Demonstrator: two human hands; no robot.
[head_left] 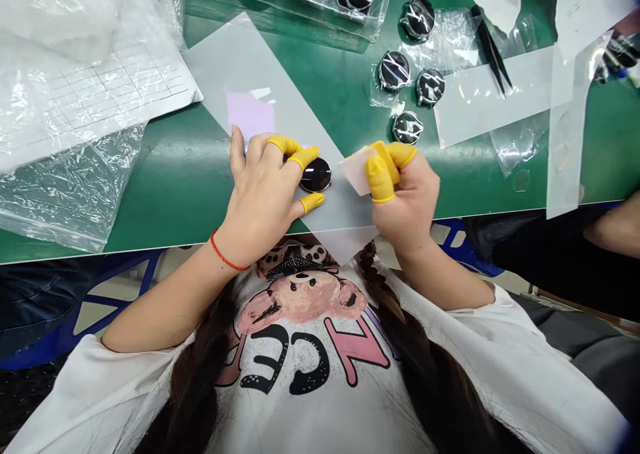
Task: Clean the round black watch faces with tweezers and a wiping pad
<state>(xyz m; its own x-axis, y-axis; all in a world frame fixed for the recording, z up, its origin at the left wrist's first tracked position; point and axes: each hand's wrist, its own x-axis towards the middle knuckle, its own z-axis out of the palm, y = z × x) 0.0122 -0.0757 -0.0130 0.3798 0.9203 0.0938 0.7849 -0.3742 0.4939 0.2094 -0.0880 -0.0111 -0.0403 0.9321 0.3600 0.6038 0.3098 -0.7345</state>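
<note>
In the head view, my left hand (pixel 265 181) wears yellow finger cots on its thumb and two fingers, which grip the edge of a round, glossy black disc (pixel 317 175). The disc rests on a translucent sheet (pixel 295 117) lying askew on the table. To its right, my right hand (pixel 403 187), also in yellow finger cots, pinches a small pale pink piece (pixel 357 171) that looks like cloth or thin film. That piece is apart from the disc. A lilac square (pixel 253 117) lies on the sheet beyond my left hand.
Several round black discs (pixel 394 71) sit at right on the green table (pixel 320 54). Black tweezers (pixel 491 51) lie on plastic strips (pixel 500 94). A clear tray (pixel 373 21) holds more discs. Plastic bags (pixel 75 207) and a printed form (pixel 125 81) cover the left. Another person's arm (pixel 617 227) is at right.
</note>
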